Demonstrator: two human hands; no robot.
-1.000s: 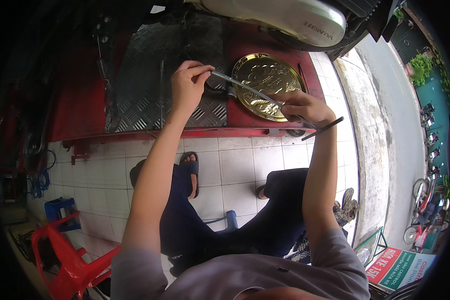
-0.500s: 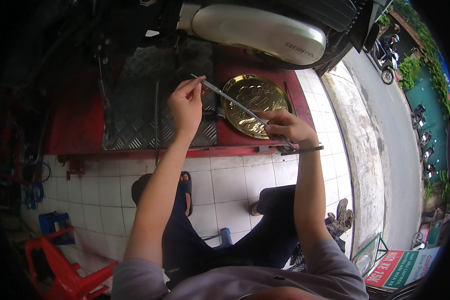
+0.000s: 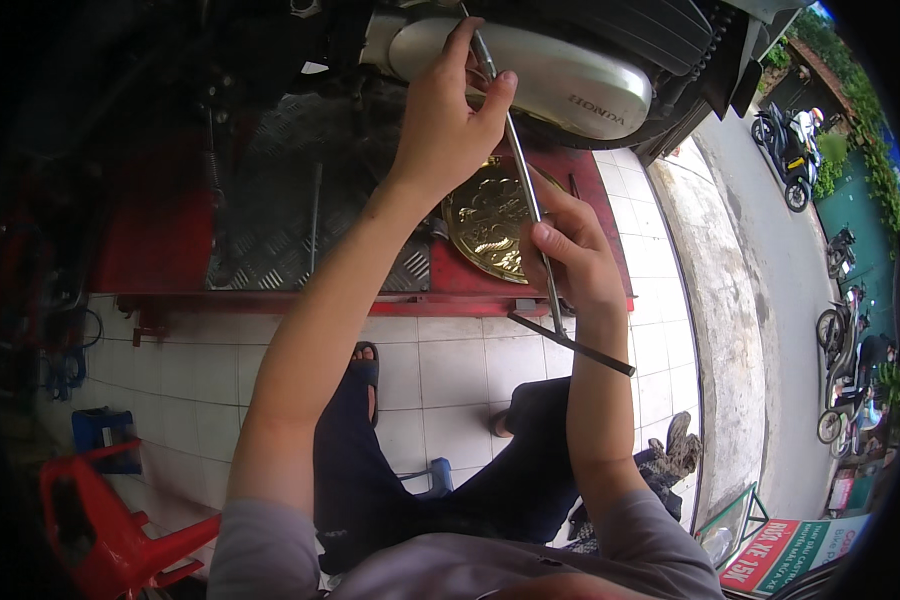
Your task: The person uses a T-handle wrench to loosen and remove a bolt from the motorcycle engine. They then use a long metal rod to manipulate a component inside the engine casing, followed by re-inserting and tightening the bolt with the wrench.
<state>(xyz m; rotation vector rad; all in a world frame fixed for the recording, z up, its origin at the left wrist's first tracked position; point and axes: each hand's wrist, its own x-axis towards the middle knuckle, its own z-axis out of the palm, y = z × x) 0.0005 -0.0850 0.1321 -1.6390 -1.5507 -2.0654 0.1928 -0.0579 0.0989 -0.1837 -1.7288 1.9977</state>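
Observation:
A long steel T-handle wrench (image 3: 521,160) slants across in front of me, its dark crossbar (image 3: 595,355) at the near end. My left hand (image 3: 442,130) is closed around the shaft close to its far tip, beside the silver engine-side cover (image 3: 530,75) of a motorbike. Lower down the shaft, just above the crossbar, the fingers of my right hand (image 3: 580,260) grip it. The far tip lies over dark parts by the cover; whether it touches anything I cannot tell. Behind the wrench, a round gold embossed tray (image 3: 480,225) is partly hidden by my right hand.
The motorbike stands over a red work platform (image 3: 170,240) with a dark tread-plate (image 3: 270,230). A thin metal rod (image 3: 316,215) lies on that plate. A red plastic chair (image 3: 100,530) and a blue stool (image 3: 105,430) are at lower left. A road with motorbikes runs along the right.
Both hands have swung the wrench to a steeper slant. My left hand has risen up and right to the motorbike's cover; the crossbar has dropped lower and turned.

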